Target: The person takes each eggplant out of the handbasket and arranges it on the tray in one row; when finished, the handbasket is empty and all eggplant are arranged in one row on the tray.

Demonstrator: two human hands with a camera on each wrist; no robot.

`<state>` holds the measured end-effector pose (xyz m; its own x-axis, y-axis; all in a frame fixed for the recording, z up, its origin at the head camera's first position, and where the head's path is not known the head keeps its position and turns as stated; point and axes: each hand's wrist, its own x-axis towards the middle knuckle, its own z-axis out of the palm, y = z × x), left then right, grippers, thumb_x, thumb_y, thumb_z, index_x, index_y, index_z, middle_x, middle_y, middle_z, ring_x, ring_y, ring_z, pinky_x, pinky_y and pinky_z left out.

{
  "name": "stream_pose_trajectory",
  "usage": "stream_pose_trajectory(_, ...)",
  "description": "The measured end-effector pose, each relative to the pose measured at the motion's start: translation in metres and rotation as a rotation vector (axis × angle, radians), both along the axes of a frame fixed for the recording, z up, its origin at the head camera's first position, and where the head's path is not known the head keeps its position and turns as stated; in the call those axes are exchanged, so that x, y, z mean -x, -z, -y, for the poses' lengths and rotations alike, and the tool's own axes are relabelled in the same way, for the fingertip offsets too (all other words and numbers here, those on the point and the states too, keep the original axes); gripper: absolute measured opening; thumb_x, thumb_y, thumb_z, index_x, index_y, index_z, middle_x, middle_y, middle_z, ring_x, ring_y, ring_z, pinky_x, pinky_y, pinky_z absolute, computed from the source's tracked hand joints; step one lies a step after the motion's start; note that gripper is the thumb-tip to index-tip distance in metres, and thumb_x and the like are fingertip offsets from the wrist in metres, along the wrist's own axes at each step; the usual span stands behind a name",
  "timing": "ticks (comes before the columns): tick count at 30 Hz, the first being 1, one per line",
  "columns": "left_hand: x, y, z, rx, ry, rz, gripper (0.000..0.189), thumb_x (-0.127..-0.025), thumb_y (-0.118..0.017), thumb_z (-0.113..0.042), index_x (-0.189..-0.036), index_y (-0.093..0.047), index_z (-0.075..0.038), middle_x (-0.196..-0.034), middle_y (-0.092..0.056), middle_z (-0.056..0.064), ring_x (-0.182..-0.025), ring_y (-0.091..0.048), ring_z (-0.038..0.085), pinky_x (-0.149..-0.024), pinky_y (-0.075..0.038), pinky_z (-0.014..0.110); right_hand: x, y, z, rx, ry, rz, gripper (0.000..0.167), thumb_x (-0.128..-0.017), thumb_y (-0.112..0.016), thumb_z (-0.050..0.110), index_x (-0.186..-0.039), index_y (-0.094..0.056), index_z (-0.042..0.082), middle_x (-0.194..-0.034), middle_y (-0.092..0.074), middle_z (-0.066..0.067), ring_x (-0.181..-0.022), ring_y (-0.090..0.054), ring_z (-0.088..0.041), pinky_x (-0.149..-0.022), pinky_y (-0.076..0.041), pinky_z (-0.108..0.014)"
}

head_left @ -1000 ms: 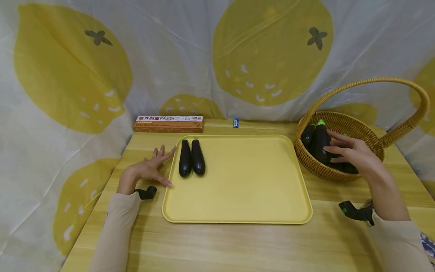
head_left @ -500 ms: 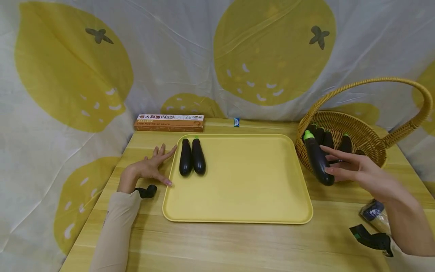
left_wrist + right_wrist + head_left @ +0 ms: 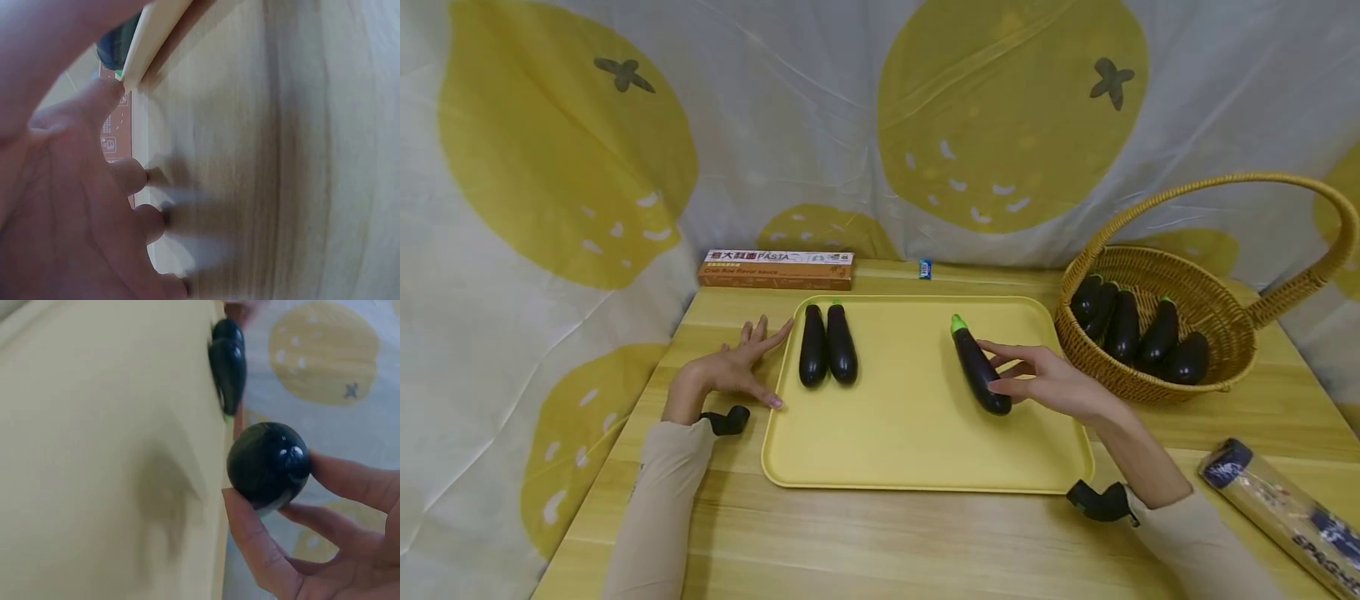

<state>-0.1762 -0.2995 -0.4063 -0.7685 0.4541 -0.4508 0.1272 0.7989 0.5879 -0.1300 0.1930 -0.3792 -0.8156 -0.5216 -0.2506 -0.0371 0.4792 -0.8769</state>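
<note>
My right hand (image 3: 1052, 383) pinches a dark eggplant (image 3: 976, 367) with a green stem end, holding it over the right half of the yellow tray (image 3: 895, 450). In the right wrist view the held eggplant (image 3: 269, 465) is seen end-on between thumb and fingers, its shadow on the tray. Two more eggplants (image 3: 813, 346) lie side by side at the tray's left end. My left hand (image 3: 727, 372) has its fingers spread, thumb and index finger touching the tray's left rim. In the left wrist view its fingertips (image 3: 150, 224) rest on the wooden table.
A wicker basket (image 3: 1232, 367) with a tall handle stands right of the tray, several eggplants (image 3: 1123, 327) inside. A spaghetti pack (image 3: 1285, 517) lies at the right. Behind the tray are a pasta box (image 3: 775, 270) and a small blue packet (image 3: 925, 269), before a lemon-print cloth.
My right hand has lifted an eggplant out of the basket and carried it left over the tray. The spaghetti pack has come into view. My left hand has stayed in place.
</note>
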Motion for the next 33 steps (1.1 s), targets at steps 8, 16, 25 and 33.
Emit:
stream_pose_trajectory(8,0.000,-0.003,-0.002,0.003,0.001,0.003,0.136,-0.075,-0.092,-0.042,-0.167,0.005,-0.020,-0.164,0.030,0.032,-0.149,0.031,0.056,-0.110,0.014,0.085,0.029,0.012,0.075,0.059,0.021,0.067,0.067,-0.101,-0.066,0.018,-0.162,-0.037,0.016,-0.145,-0.052,-0.023,-0.115,-0.066,-0.027,-0.090,-0.060,-0.039)
stream_pose_trajectory(16,0.001,-0.001,-0.002,0.009,0.005,0.001,0.136,-0.075,-0.092,-0.043,-0.167,0.005,-0.019,-0.164,0.030,0.032,-0.149,0.031,0.057,-0.110,0.013,0.085,0.050,0.015,0.126,0.064,0.027,0.110,0.067,-0.100,-0.066,0.015,-0.161,-0.039,0.017,-0.140,-0.054,-0.020,-0.098,-0.064,-0.020,-0.086,-0.060,-0.035)
stream_pose_trajectory(25,0.001,-0.001,-0.002,0.024,0.012,-0.005,0.136,-0.075,-0.092,-0.043,-0.167,0.005,-0.019,-0.164,0.031,0.032,-0.149,0.030,0.058,-0.110,0.012,0.086,0.058,0.026,0.150,0.050,0.032,0.119,0.066,-0.101,-0.065,0.014,-0.161,-0.038,0.014,-0.138,-0.056,-0.022,-0.095,-0.060,-0.018,-0.078,-0.055,-0.030)
stream_pose_trajectory(33,0.002,0.001,-0.002,0.015,0.010,0.000,0.137,-0.075,-0.092,-0.044,-0.167,0.005,-0.019,-0.164,0.031,0.032,-0.150,0.030,0.057,-0.111,0.012,0.085,0.058,0.027,0.154,0.037,-0.007,0.091,0.066,-0.103,-0.062,0.014,-0.162,-0.034,0.013,-0.125,-0.065,-0.019,-0.098,-0.062,-0.020,-0.077,-0.053,-0.029)
